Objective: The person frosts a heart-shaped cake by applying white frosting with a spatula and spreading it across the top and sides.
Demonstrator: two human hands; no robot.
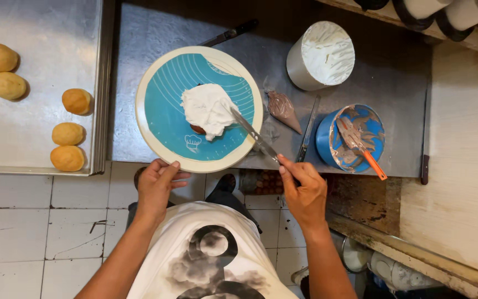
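A small brown cake covered in white cream (208,108) sits in the middle of a round turntable with a blue mat (164,119). My left hand (157,185) grips the turntable's near rim. My right hand (303,191) holds a palette knife (254,135) by its handle, with the blade's tip laid against the right side of the cream.
A metal tub of white cream (323,55) stands behind. A blue bowl smeared with chocolate cream (351,138) holds an orange-handled spatula (363,149). A brown piping bag (283,109) and a knife (308,129) lie between. Several round buns (67,133) rest on a steel tray (34,122) at left.
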